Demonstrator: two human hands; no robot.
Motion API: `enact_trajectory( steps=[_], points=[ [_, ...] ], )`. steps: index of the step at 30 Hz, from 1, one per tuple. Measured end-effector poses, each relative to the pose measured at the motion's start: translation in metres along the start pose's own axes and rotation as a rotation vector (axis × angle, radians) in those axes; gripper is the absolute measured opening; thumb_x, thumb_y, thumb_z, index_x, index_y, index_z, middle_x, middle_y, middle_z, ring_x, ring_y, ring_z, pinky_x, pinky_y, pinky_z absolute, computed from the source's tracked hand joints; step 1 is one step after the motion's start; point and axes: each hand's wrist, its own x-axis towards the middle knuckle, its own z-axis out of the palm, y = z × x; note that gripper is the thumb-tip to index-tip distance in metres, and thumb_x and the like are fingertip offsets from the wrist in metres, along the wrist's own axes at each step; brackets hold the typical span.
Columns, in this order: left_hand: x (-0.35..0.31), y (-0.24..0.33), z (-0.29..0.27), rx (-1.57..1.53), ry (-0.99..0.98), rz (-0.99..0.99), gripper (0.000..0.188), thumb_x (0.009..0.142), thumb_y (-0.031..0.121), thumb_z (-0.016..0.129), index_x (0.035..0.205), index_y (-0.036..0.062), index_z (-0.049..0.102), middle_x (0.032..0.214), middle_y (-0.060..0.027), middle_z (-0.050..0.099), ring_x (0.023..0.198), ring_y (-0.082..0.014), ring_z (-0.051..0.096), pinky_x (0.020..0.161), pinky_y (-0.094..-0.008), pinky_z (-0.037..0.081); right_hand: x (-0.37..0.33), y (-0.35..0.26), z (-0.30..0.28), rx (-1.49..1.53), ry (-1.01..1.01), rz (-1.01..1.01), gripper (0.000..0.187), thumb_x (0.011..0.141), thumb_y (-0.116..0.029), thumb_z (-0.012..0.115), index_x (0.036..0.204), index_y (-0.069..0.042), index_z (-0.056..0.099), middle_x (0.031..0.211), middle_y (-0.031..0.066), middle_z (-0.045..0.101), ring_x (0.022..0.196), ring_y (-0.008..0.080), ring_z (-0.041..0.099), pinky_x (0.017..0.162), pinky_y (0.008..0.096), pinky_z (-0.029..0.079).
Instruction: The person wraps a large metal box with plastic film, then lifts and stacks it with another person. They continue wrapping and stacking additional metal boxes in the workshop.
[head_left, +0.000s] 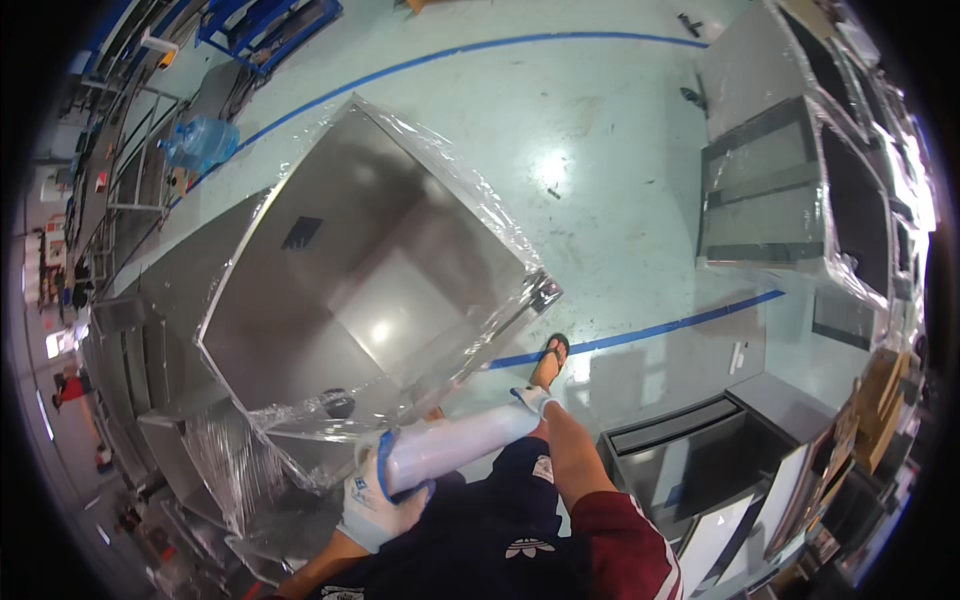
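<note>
A long roll of clear stretch film (pixel 460 446) lies slantwise in front of my body. My left hand (pixel 382 508), in a white and blue work glove, grips its near left end. At the other end my right hand (pixel 533 399), gloved the same way, closes on the roll; part of its fingers is hidden. Just beyond stands a large grey metal cabinet (pixel 290 330) with a shiny flat top. Loose, wrinkled film clings along its edges, bunched most at the near edge beside my left hand.
Film-wrapped metal units (pixel 765 190) stand at the right. A dark metal box (pixel 690 455) and leaning panels (pixel 720 535) are at the lower right. Blue tape (pixel 680 325) marks the floor. A blue water jug (pixel 203 143) stands far left, near metal racks. More metal pieces (pixel 165 345) crowd the left.
</note>
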Motion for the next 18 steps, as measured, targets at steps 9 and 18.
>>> enact_trajectory(
  steps=[9,18],
  points=[
    [0.104,0.132,0.065,-0.124,0.081,-0.14,0.085,0.081,0.023,0.082,0.15,-0.0021,0.04,0.13,-0.0273,0.059,0.116,-0.041,0.064,0.101,-0.0461,0.051,0.056,0.071,-0.136,0.157,-0.254,-0.083,0.063,0.094,-0.065,0.052,0.134,-0.018,0.068,0.133,0.0249,0.065,0.119,0.0397,0.064,0.1,0.0445,0.048],
    [0.22,0.219,0.056,-0.285,-0.065,0.038,0.089,0.076,0.018,0.085,0.149,-0.0041,0.04,0.127,-0.025,0.06,0.114,-0.0384,0.065,0.099,-0.0438,0.052,0.077,0.12,-0.354,0.11,-0.13,0.112,0.086,0.084,-0.067,0.062,0.134,0.002,0.065,0.139,0.0266,0.063,0.132,0.0401,0.058,0.111,0.0432,0.043]
  ],
)
